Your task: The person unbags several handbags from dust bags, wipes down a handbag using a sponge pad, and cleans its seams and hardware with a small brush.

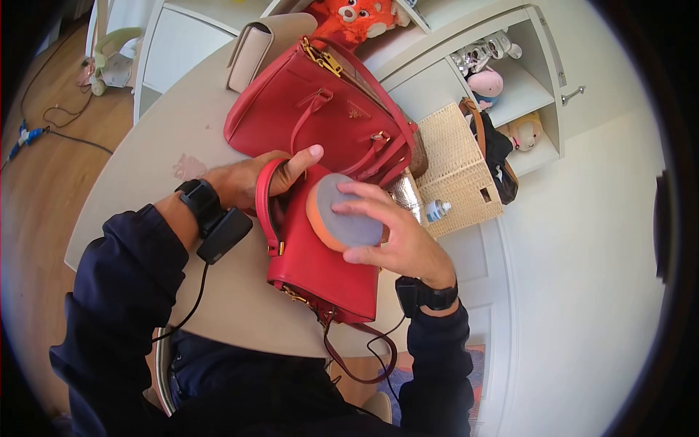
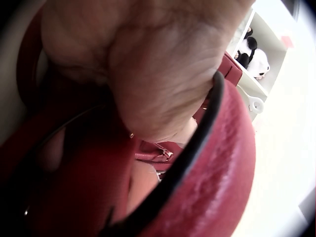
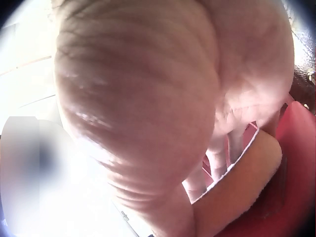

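Note:
A small red handbag (image 1: 320, 269) lies tilted on the table in front of me, its top handle (image 1: 266, 207) arching up on the left. At the bag's far left end, my left hand (image 1: 251, 178) holds it beside the handle, thumb pointing out and most fingers hidden. My right hand (image 1: 397, 237) grips a round polishing sponge (image 1: 348, 215), grey on its back with an orange layer below. In the right wrist view, the orange layer (image 3: 242, 187) is right at the red leather, with fingers and thumb around the rim.
A larger red handbag (image 1: 291, 109) stands just behind, with a beige bag (image 1: 266, 44) beyond it. To the right are a woven basket (image 1: 459, 167) and a small spray bottle (image 1: 437, 211). Shelves (image 1: 520, 91) hold soft toys. A thin strap (image 1: 389, 368) hangs over the table's near edge.

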{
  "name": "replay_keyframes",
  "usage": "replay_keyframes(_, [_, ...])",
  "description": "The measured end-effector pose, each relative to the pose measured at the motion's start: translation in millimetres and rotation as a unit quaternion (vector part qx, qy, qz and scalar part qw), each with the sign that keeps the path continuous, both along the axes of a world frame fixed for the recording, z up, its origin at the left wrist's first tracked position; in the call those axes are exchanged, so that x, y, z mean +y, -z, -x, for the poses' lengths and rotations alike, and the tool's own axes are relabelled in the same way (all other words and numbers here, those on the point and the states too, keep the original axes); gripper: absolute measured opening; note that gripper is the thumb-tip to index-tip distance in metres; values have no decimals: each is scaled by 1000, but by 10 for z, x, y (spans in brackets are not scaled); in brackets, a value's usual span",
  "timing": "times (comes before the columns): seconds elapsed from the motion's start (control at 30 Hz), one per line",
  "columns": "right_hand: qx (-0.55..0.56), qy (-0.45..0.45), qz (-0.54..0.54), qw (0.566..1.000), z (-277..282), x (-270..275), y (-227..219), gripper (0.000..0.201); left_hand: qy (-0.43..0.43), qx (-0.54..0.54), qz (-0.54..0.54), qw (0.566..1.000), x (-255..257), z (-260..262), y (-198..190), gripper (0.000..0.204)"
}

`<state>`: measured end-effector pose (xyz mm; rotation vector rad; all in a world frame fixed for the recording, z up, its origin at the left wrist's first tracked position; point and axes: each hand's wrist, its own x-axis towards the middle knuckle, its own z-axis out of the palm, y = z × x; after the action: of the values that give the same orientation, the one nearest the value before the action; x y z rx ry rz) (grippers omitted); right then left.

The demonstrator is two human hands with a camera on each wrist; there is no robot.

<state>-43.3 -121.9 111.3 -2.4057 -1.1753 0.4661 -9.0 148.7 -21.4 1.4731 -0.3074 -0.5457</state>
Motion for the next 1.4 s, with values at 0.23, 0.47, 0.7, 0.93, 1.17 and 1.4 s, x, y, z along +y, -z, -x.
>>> replay_keyframes(0.23, [-42,29,-39,998,72,169,144,63,-15,-68,27,997,-24,-58,88,99])
replay_keyframes(0.47, [-20,-37,4,999,549,-53,1,65,10,7,19,1000,34,83,-92,99])
replay_keyframes(0.7, [-28,-4,55,998,254,-217,-140,67,-4,-8,27,1000,-31,-29,73,100])
replay_keyframes(0.93, [-12,57,-5,998,-139,103,71,67,-22,-11,-7,1000,10,30,-25,100])
replay_keyframes(1.17, [-78,3,9,997,236,192,75,64,-42,-8,-5,999,4,36,-32,101])
replay_keyframes(1.4, [-39,-49,22,998,773,319,-162,65,-53,9,-3,999,-10,70,-74,102])
